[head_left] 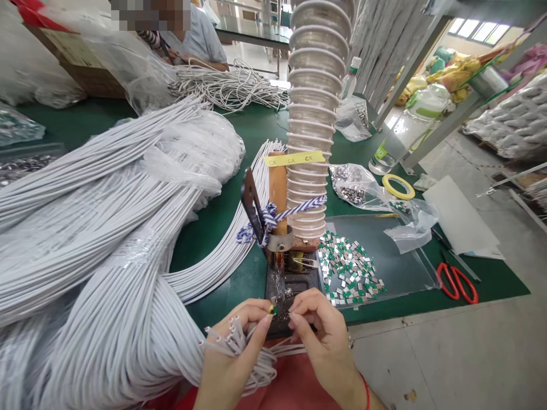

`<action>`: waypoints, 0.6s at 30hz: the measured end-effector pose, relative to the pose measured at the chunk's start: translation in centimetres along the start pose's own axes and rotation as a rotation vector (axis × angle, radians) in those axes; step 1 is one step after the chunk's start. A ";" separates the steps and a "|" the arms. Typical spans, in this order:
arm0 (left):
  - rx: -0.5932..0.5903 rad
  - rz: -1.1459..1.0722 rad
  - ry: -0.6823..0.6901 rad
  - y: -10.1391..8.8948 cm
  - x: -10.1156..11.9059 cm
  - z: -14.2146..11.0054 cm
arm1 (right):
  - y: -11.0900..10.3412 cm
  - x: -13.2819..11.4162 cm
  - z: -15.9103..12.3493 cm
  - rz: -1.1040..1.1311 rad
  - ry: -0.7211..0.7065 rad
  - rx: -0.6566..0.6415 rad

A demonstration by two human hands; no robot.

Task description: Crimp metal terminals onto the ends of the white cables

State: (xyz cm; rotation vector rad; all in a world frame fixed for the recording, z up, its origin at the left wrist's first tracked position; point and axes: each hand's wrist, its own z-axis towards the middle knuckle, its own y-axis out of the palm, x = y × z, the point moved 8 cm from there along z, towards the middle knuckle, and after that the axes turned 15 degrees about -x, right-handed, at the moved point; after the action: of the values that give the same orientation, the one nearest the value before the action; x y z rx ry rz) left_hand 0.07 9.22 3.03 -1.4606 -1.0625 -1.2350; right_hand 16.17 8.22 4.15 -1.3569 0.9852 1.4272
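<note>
My left hand [233, 347] is closed around a small bundle of white cable ends [231, 339], and its thumb and forefinger pinch one end with a tiny green and yellow piece [272, 310] at its tip. My right hand [320, 330] is closed in a pinch just to the right of that tip, against the base of a small dark press tool [282, 267]. What my right fingers hold is too small to make out. A great heap of long white cables [98, 239] lies to the left.
A clear tray [397, 267] holds several small green and silver metal clips [348, 273]. Red scissors [457, 282], a yellow tape roll [398, 187], plastic bags and a ribbed hose [314, 114] stand on the green table [504, 279]. Another person [192, 34] sits at the far side.
</note>
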 end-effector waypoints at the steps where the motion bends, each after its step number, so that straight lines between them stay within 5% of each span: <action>1: -0.001 -0.008 -0.018 -0.1 -0.3 -0.2 | 0.0 0.2 -0.2 -0.001 0.025 -0.015; 11: -0.110 -0.048 -0.039 0.5 -1.2 -2.1 | 1.0 -0.5 -1.0 -0.216 0.096 -0.204; 18: -0.339 -0.074 -0.024 2.5 -1.3 -3.3 | 1.0 -1.2 -1.4 -0.226 0.062 -0.287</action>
State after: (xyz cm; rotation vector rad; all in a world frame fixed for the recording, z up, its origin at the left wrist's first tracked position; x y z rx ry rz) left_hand 1.67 5.41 1.76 -1.7061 -0.9628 -1.5087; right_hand 15.54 6.45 5.23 -1.6735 0.6566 1.3967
